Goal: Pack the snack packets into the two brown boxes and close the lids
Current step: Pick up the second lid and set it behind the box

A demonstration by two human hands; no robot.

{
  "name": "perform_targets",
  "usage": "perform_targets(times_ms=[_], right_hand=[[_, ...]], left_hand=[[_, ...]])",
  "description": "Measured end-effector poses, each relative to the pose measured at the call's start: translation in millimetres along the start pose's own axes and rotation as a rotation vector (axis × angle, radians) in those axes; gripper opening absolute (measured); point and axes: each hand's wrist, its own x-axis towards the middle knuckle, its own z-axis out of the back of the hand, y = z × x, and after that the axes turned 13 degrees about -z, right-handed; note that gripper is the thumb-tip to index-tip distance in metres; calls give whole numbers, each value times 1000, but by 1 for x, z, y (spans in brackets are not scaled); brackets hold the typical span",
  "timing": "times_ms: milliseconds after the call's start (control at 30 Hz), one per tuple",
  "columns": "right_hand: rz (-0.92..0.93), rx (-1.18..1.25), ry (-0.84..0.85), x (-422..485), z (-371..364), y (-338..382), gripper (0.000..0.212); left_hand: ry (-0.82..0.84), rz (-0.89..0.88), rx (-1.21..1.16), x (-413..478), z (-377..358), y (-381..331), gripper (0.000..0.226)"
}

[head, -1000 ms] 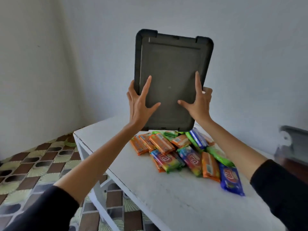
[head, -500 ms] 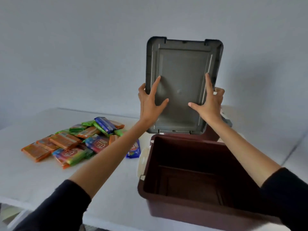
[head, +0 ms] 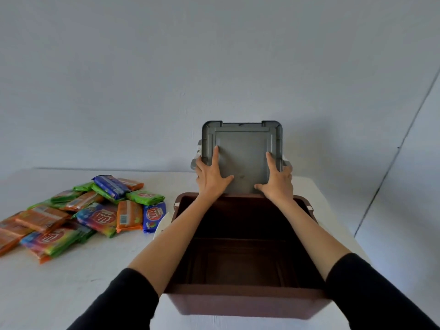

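Many snack packets [head: 95,210] are lying heaped on the table [head: 71,294], just left of the open brown box [head: 238,303], with their long axes pointing in mixed directions. The left hand [head: 210,179] is sitting nearer the heap than the right hand [head: 277,182]. Both are gripping the grey lid [head: 242,158] by its side edges, forefingers and thumbs spread on its face, holding it upright beyond the box's far rim.

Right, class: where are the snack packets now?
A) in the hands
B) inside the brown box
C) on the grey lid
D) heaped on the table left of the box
D: the packets lie heaped on the table, left of the empty box.
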Motion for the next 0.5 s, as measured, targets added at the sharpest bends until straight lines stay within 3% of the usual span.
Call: perform_targets(times_ms=[267,500], right_hand=[[-15,-53,-4,3,-1,-2,83],[24,-42,-68,1,-2,-1,76]], left_hand=[[88,-9,136,-1,-5,-1,84],[-95,-103,60,-2,-3,-9,60]])
